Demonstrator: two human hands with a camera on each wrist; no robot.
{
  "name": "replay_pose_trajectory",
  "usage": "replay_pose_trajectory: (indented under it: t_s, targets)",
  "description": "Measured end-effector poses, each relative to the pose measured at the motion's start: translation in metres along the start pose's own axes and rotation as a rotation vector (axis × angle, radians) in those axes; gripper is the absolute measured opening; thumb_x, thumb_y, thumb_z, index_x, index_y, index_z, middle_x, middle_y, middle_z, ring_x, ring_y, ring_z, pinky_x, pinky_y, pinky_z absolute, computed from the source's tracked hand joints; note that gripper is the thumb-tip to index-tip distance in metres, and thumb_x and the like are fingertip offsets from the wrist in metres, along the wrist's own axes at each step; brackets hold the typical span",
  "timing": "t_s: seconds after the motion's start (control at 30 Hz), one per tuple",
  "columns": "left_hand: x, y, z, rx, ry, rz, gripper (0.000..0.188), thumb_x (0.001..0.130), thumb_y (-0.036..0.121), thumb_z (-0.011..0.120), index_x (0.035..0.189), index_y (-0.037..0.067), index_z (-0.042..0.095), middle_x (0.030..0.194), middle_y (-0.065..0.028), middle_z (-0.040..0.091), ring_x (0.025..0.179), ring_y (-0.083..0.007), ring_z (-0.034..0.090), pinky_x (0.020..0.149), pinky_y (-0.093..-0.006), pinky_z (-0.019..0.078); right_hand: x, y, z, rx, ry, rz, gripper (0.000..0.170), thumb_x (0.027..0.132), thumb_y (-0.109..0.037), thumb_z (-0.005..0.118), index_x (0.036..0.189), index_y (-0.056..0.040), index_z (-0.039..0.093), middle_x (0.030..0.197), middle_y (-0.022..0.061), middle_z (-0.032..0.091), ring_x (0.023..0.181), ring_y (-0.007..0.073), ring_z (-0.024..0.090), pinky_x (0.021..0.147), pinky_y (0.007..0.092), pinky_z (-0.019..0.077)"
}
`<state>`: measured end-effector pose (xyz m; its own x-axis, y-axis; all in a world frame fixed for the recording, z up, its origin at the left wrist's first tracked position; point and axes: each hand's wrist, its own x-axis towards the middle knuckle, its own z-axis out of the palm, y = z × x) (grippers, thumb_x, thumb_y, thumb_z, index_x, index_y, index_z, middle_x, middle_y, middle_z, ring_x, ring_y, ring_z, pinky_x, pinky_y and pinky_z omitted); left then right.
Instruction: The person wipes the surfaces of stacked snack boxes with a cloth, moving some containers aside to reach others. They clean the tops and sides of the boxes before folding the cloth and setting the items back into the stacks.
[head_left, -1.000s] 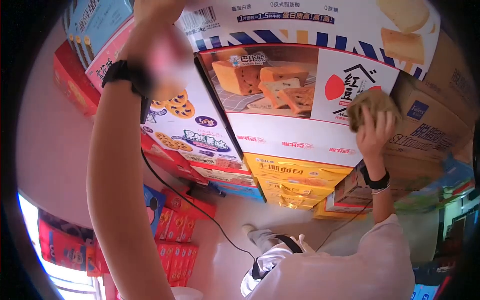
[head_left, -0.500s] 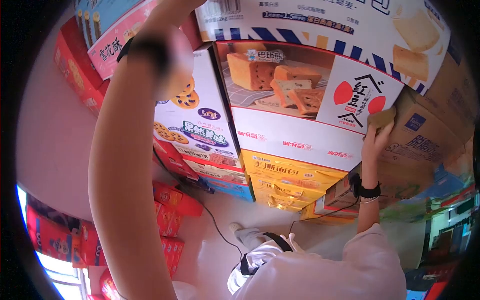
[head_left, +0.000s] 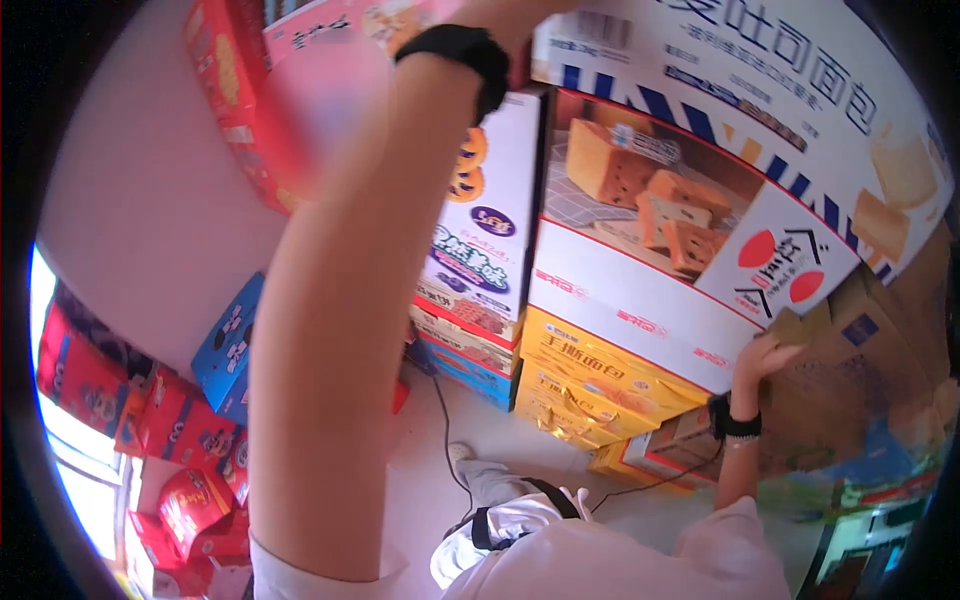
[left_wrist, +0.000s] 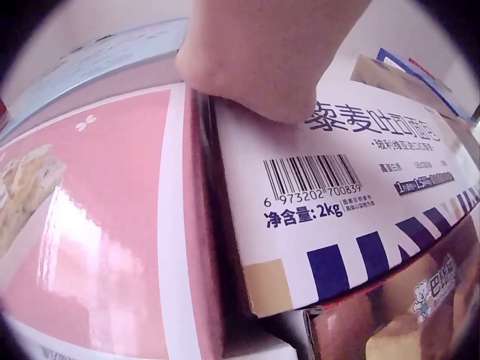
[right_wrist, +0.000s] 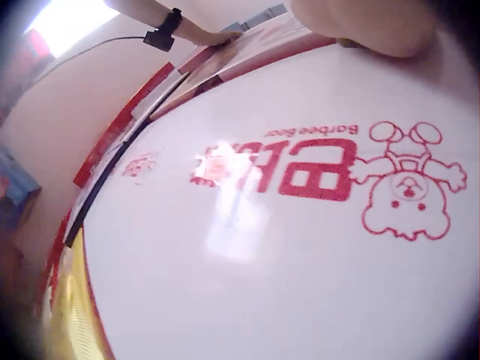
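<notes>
My right hand [head_left: 762,362] holds an olive-brown cloth [head_left: 790,326] at the right end of a white red-bean toast carton [head_left: 640,315]. In the right wrist view, the hand's near part [right_wrist: 367,26] appears at the top, over the carton's white side with its red bear print. My left arm reaches up across the head view, and the left hand [head_left: 512,22] lies by the left end of a larger white toast carton [left_wrist: 307,202]. The right wrist view shows that hand, small and far off, resting on the cartons with fingers extended. Its fingertips are hidden in the left wrist view.
Yellow bread boxes [head_left: 590,375] are stacked under the carton. Cookie boxes [head_left: 487,240] stand left of it, with a pink box [left_wrist: 90,232] higher up. Brown cartons [head_left: 865,370] adjoin on the right. A black cable [head_left: 447,430] hangs down to the floor. Red packages [head_left: 190,500] stand lower left.
The right hand has moved down with the cloth, from the carton's printed face to its right edge. The left arm has shifted right in the head view, which has also turned.
</notes>
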<state>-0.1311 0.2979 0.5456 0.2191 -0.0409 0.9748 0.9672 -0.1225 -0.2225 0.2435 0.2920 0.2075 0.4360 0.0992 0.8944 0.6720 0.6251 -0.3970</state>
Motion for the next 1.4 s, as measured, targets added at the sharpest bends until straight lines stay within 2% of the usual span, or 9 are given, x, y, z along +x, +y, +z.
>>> replay_pose_trajectory:
  t_s: [0.27,0.4,0.47,0.6,0.7,0.93,1.0,1.13,1.4]
  targets:
    - [-0.002,-0.001,0.004,-0.074,0.104,0.000,0.061,0.086,0.039,0.040,0.127,-0.006,0.034,0.121,-0.0214,0.043,0.109,-0.0332,0.043,0.094,-0.0391,0.0334,-0.005,0.016,-0.007,-0.208,-0.147,-0.258,0.038,0.089,-0.006,0.040,0.121,0.0132,0.032,0.124,0.0307,0.036,0.112,0.0404,0.040,0.097,0.0437,0.0286]
    - [-0.003,-0.002,0.013,-0.084,0.129,-0.004,0.061,0.084,0.035,0.043,0.127,-0.007,0.034,0.126,-0.0241,0.039,0.115,-0.0364,0.039,0.098,-0.0400,0.0304,-0.012,0.029,0.000,-0.069,-0.053,-0.269,0.040,0.089,-0.005,0.040,0.123,0.0133,0.031,0.120,0.0310,0.039,0.110,0.0416,0.041,0.098,0.0436,0.0284]
    - [-0.003,0.001,0.012,-0.018,0.226,-0.041,0.052,0.082,0.041,0.046,0.115,0.000,0.046,0.108,-0.0151,0.049,0.102,-0.0288,0.047,0.088,-0.0358,0.0370,-0.013,0.034,-0.002,0.001,-0.095,-0.078,0.040,0.089,-0.005,0.040,0.124,0.0129,0.030,0.121,0.0299,0.038,0.109,0.0398,0.042,0.098,0.0430,0.0287]
    - [-0.001,0.000,-0.008,-0.135,0.135,-0.042,0.056,0.082,0.037,0.052,0.120,-0.002,0.041,0.112,-0.0188,0.048,0.103,-0.0330,0.047,0.089,-0.0418,0.0384,-0.012,0.028,-0.001,-0.042,-0.072,-0.112,0.043,0.088,-0.001,0.038,0.127,0.0119,0.027,0.127,0.0291,0.034,0.117,0.0381,0.038,0.100,0.0406,0.0273]
    - [0.009,-0.004,-0.036,-0.350,-0.237,-0.144,0.058,0.077,0.029,0.057,0.123,-0.002,0.039,0.119,-0.0214,0.044,0.105,-0.0373,0.048,0.089,-0.0408,0.0416,-0.008,0.026,-0.004,-0.115,-0.110,-0.175,0.049,0.087,-0.002,0.043,0.131,0.0080,0.024,0.130,0.0275,0.033,0.120,0.0347,0.036,0.098,0.0425,0.0307]
    - [-0.002,-0.032,-0.065,-0.591,0.102,-0.011,0.052,0.076,0.015,0.057,0.122,-0.001,0.039,0.121,-0.0222,0.041,0.112,-0.0383,0.041,0.095,-0.0409,0.0355,-0.020,0.032,-0.003,-0.249,-0.019,-0.219,0.047,0.087,-0.004,0.048,0.128,0.0082,0.029,0.126,0.0261,0.040,0.113,0.0377,0.043,0.094,0.0434,0.0345]
    - [-0.003,-0.050,-0.070,-0.162,0.231,0.055,0.051,0.076,0.014,0.057,0.122,-0.001,0.038,0.122,-0.0218,0.041,0.114,-0.0384,0.039,0.096,-0.0425,0.0325,-0.025,0.044,-0.001,-0.107,0.044,-0.155,0.040,0.085,-0.002,0.051,0.121,0.0075,0.038,0.119,0.0240,0.046,0.102,0.0367,0.050,0.087,0.0445,0.0392]
    - [-0.014,-0.080,-0.042,-0.107,0.225,-0.092,0.051,0.079,0.018,0.053,0.124,0.001,0.038,0.126,-0.0224,0.038,0.117,-0.0393,0.035,0.098,-0.0450,0.0291,-0.041,0.090,-0.008,0.021,0.128,-0.122,0.031,0.083,-0.003,0.055,0.112,0.0055,0.045,0.113,0.0212,0.050,0.093,0.0339,0.053,0.079,0.0430,0.0424]
    - [-0.007,-0.068,-0.014,-0.140,0.299,-0.241,0.050,0.083,0.021,0.041,0.127,-0.002,0.035,0.129,-0.0283,0.031,0.118,-0.0429,0.032,0.101,-0.0455,0.0243,0.005,0.038,0.048,-0.111,0.106,-0.314,0.034,0.083,-0.002,0.055,0.115,0.0065,0.043,0.115,0.0208,0.049,0.098,0.0289,0.052,0.082,0.0405,0.0416]
